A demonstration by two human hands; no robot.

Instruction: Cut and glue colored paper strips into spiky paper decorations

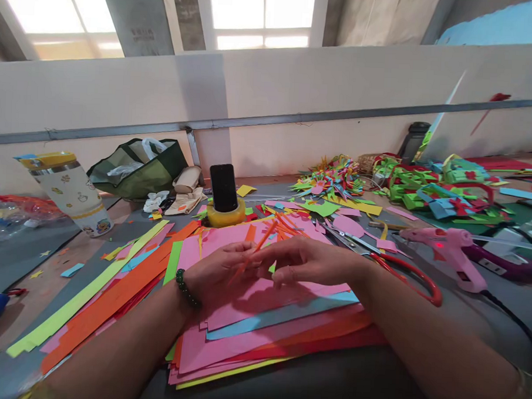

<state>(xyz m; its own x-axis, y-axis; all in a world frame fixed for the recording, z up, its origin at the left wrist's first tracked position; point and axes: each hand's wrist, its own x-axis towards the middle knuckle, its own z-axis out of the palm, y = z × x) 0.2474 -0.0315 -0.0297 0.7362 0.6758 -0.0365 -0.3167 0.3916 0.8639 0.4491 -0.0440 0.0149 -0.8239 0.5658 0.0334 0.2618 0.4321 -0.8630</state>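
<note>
The left hand (226,263) held a thin orange strip (265,237), pinched between the thumb and the fingers. The strip was above the pink top sheet (232,307) of the paper pile, and its long axis was slanted: the upper end pointed away from the person and to the right, the lower end came back toward the left. The right hand (305,261) was just beside, on the right of the strip, with bent fingers and the thumb standing apart, so it was partly wide. Whether its fingertips touched the strip, I could not tell. The left hand was the nearer one, being already on it. On the bench (422,341), the scissors (380,259) lay to the right, beyond the right forearm.
</note>
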